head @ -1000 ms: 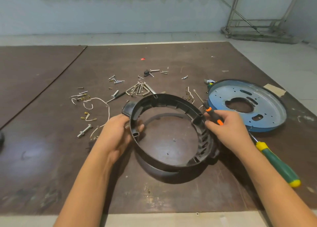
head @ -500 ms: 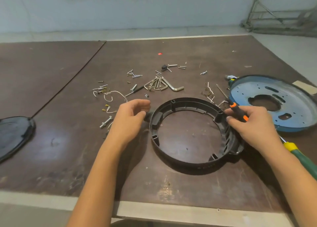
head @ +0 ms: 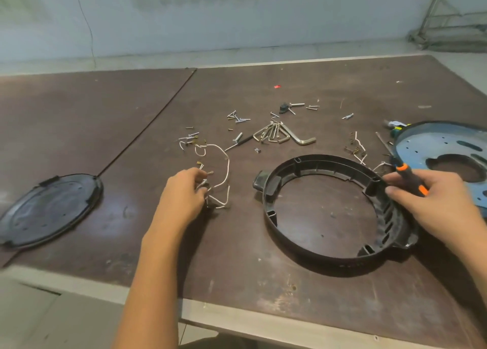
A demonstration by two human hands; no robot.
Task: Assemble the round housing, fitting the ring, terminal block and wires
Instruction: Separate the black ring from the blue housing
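Wires of thin white insulation with small metal ends (head: 228, 168) lie in loose loops on the brown wooden table (head: 263, 296), a little to the left of the black round plastic housing ring (head: 324, 164). The left hand (head: 184, 198) is on the near ends of these wires, and its fingers are curled and pinch them against the thumb. The housing ring lies flat on the table, apart from the left hand, and the table surface shows through its open middle.

The right hand (head: 437, 206) is at the right rim of the ring. Its fingers are closed round a screwdriver with a black and orange handle (head: 411, 178), and the thumb tip touches the rim. Just behind this hand lies a blue round metal plate with cut-out holes (head: 434, 145), partly cut off by the right edge of the view.

Beyond the ring, a bunch of brass-coloured hex keys (head: 279, 135) and many small silver screws (head: 238, 118) are scattered. Far to the left, well apart from the rest, a black round lid (head: 50, 209) lies flat.
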